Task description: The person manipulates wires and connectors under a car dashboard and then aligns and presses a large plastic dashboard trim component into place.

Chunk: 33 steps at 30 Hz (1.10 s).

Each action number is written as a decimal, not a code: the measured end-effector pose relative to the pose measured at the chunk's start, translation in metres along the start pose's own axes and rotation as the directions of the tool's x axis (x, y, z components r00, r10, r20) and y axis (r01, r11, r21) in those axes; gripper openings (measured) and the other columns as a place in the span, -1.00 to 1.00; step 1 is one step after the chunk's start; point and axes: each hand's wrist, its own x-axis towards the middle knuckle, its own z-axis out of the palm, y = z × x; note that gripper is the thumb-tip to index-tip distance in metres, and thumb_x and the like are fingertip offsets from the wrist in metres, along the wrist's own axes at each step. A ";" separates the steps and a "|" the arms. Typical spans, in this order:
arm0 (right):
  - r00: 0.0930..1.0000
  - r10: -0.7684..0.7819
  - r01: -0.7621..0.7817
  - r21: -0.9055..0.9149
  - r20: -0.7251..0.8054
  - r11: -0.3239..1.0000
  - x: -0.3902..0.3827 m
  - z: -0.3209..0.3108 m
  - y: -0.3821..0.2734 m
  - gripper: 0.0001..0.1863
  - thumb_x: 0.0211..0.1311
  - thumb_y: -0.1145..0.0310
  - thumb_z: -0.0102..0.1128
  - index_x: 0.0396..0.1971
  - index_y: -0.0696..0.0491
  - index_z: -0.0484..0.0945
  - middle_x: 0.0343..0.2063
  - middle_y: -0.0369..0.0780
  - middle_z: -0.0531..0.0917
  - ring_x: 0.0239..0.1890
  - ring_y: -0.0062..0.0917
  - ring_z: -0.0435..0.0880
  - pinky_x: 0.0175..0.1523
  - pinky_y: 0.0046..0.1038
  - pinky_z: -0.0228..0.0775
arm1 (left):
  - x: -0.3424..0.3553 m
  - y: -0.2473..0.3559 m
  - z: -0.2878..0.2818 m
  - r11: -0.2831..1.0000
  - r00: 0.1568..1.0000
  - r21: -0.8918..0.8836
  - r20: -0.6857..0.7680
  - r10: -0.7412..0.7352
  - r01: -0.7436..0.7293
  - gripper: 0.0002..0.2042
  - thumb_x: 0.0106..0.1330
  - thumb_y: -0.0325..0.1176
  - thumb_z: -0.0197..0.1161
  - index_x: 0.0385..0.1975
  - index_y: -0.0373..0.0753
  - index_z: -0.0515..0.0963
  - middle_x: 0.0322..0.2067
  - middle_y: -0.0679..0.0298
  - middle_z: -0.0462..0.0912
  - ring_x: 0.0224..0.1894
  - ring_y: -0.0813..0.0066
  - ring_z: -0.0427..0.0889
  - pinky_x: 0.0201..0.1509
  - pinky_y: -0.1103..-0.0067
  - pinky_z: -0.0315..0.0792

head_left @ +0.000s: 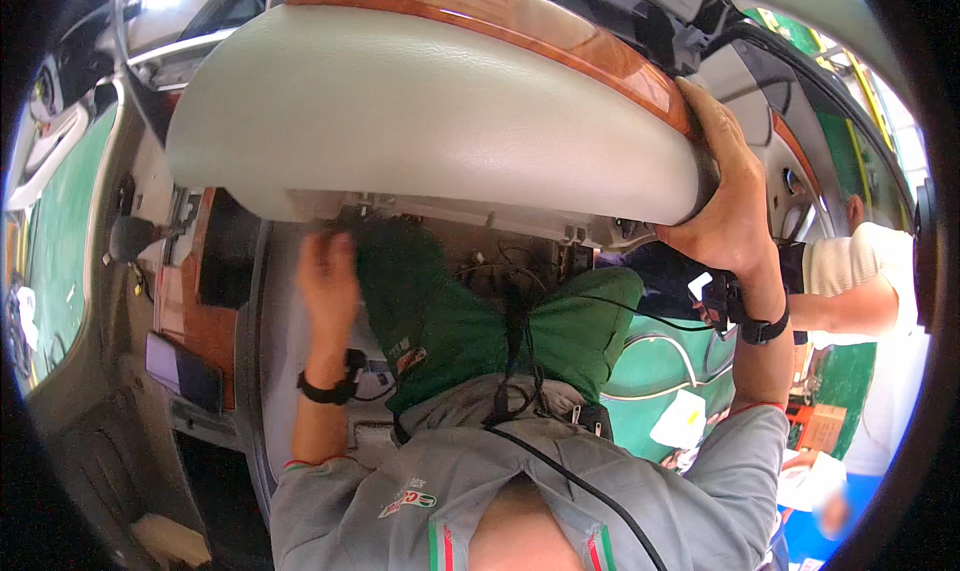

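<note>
A wide cream dashboard panel (pixel 430 111) with a glossy wood-look trim strip (pixel 500 11) along its upper edge spans the view in front of me. My right hand (pixel 730 191) grips its right end, fingers reaching up toward the trim and the palm against the rounded side. Below the panel's lower left part, my left hand (pixel 328 276) is raised and smeared by motion; whether it touches anything is unclear. Brackets and loose dark wires (pixel 505 261) show in the gap under the panel, above my knees.
To the left stands the centre console (pixel 185 301) with wood-look trim, a gear knob (pixel 132 239) and a phone-like dark slab (pixel 183 373). Beyond the open door side, another person's arm (pixel 850 306) reaches in. A green floor (pixel 650 366) holds a pale hose and white sheet.
</note>
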 end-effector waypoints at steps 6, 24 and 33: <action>0.996 -0.084 0.084 -0.018 0.005 0.996 -0.004 0.016 -0.016 0.01 -0.52 0.45 0.44 0.21 0.27 0.33 0.12 0.08 0.47 0.21 -0.02 0.42 0.33 -0.19 0.24 | 0.015 0.050 0.105 0.668 0.774 0.449 0.092 0.626 -0.593 -0.63 0.30 -0.29 0.27 0.04 -0.33 0.49 -0.05 0.10 0.58 0.03 0.10 0.52 0.17 0.24 0.38; 0.994 -0.105 0.105 -0.045 -0.002 0.993 -0.006 0.052 -0.036 0.09 -0.48 0.38 0.49 0.29 0.19 0.24 0.17 0.05 0.42 0.24 -0.03 0.35 0.35 -0.14 0.15 | 0.038 -0.025 0.151 0.549 0.690 0.541 0.083 0.719 -0.637 -0.69 0.26 -0.34 0.24 -0.03 -0.31 0.55 -0.09 0.01 0.60 -0.02 0.00 0.55 0.08 0.19 0.42; 0.992 -0.130 0.128 -0.110 -0.007 0.986 0.025 0.070 -0.012 0.08 -0.48 0.38 0.47 0.28 0.21 0.24 0.17 0.08 0.42 0.24 -0.02 0.35 0.35 -0.12 0.14 | -0.053 0.019 0.054 0.934 0.929 0.223 0.308 0.204 -0.279 -0.83 0.36 -0.33 0.17 -0.31 -0.33 0.50 -0.67 -0.04 0.47 -0.61 -0.04 0.54 -0.57 0.26 0.32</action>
